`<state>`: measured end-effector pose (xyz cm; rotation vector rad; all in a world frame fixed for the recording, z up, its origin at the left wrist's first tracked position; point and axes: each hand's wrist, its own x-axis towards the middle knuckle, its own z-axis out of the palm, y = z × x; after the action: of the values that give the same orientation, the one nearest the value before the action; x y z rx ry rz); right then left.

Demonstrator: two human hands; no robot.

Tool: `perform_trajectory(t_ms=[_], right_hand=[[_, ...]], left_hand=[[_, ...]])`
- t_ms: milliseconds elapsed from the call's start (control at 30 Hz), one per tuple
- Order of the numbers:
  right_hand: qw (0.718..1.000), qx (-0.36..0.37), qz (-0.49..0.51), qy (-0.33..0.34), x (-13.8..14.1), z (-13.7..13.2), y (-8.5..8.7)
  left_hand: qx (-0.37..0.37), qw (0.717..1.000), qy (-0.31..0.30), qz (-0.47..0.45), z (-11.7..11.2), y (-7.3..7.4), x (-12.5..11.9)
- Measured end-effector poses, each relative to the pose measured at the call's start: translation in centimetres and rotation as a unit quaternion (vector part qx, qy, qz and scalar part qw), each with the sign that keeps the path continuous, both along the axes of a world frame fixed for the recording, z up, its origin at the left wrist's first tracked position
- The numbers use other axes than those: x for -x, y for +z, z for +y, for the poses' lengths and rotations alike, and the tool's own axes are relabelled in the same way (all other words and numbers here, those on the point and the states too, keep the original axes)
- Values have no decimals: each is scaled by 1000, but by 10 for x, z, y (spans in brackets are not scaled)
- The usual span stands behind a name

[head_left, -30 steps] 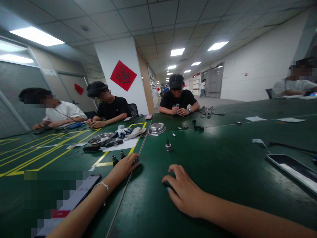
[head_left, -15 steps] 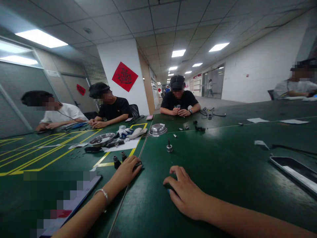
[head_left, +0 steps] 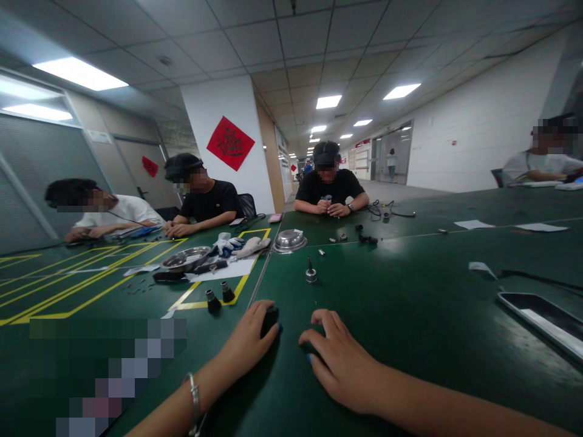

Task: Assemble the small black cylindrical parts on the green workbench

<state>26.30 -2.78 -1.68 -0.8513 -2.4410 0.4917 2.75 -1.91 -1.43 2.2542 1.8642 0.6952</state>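
Note:
My left hand (head_left: 252, 332) is low over the green table, its fingers and thumb curved around a dark patch that I cannot make out. My right hand (head_left: 339, 358) rests on the table to its right, fingers bent and apart, with nothing visible in it. Two black tapered parts with metal collars, one (head_left: 212, 301) and another (head_left: 227, 292), stand upright left of my left hand. Beyond the gap between my hands, a round metal part with a dark stem (head_left: 311, 272) stands upright. A small metal cylinder (head_left: 322, 252) lies farther off.
A shallow metal bowl (head_left: 290, 240), a metal dish (head_left: 186, 258) and gloves (head_left: 241, 246) lie beyond. Black fittings (head_left: 368, 238) are near a seated person (head_left: 328, 188). A phone-like tray (head_left: 542, 325) is at right. Other people sit at left and far right.
My left hand has moved right and nearer to me, away from the two black tapered parts, the dark patch travelling with it. My right hand stays almost in place.

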Motion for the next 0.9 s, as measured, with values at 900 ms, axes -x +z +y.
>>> perform_trajectory(t_ms=[900], right_hand=[[995,-38,15,-92,2,1,-6]], left_hand=[[31,987,-102,-121,-17,2,-30]])
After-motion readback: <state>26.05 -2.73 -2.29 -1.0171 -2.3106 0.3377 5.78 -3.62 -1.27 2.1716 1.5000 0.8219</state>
